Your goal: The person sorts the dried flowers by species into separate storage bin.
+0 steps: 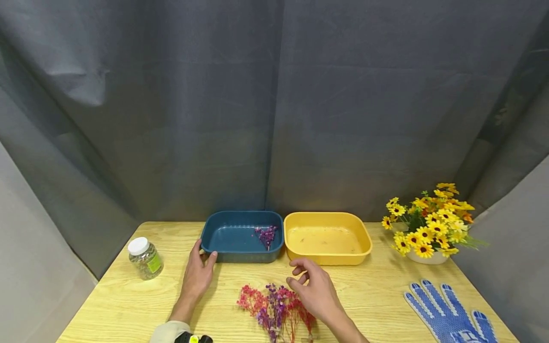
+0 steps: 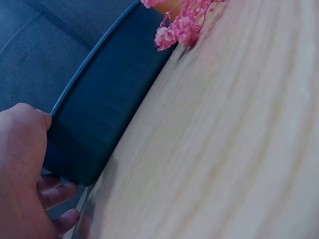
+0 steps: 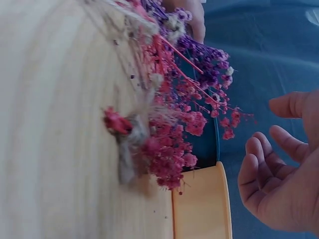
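1. Basically, the left hand (image 1: 198,276) has hold of the blue tray (image 1: 242,257) at its near left corner, thumb by the rim and fingers round the outside.
2. Right hand (image 1: 316,290) is holding nothing: fingers loosely bent, thumb apart from them, hanging over the pink and purple flowers (image 1: 272,309).
3. Those flowers lie on the table (image 1: 364,300), in front of the two trays.
4. One purple sprig (image 1: 267,235) sits inside the blue tray, toward its right end.
5. Yellow tray (image 1: 328,259) is just right of the blue one, with some tiny bits on its floor.
6. White-lidded jar (image 1: 147,259) stands off to the left.
7. Over on the right: potted yellow flowers (image 1: 431,226), with a blue glove (image 1: 448,317) lying nearer the person.
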Available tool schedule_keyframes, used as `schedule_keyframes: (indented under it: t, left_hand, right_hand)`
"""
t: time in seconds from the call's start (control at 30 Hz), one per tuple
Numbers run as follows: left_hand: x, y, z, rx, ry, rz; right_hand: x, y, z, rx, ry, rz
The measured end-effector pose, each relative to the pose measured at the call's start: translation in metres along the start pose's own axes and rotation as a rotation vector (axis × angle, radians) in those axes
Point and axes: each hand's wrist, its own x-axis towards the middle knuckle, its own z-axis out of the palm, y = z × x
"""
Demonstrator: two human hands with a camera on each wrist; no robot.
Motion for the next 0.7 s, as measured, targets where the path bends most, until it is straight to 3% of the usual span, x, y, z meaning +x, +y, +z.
schedule_keyframes:
  t: [0.27,0.53,0.7]
  left_hand:
    - [0.001,0.001,0.002,-0.009,-0.001,0.003]
    - [0.000,0.001,0.001,0.015,-0.001,0.007]
    - [0.001,0.001,0.001,0.019,0.003,0.007]
  right_hand:
    - [-0.017,0.001,0.000,0.002,-0.054,0.001]
    - [-0.032,0.000,0.004,-0.110,0.027,-0.082]
    - [-0.038,0.000,0.003,-0.111,-0.010,-0.089]
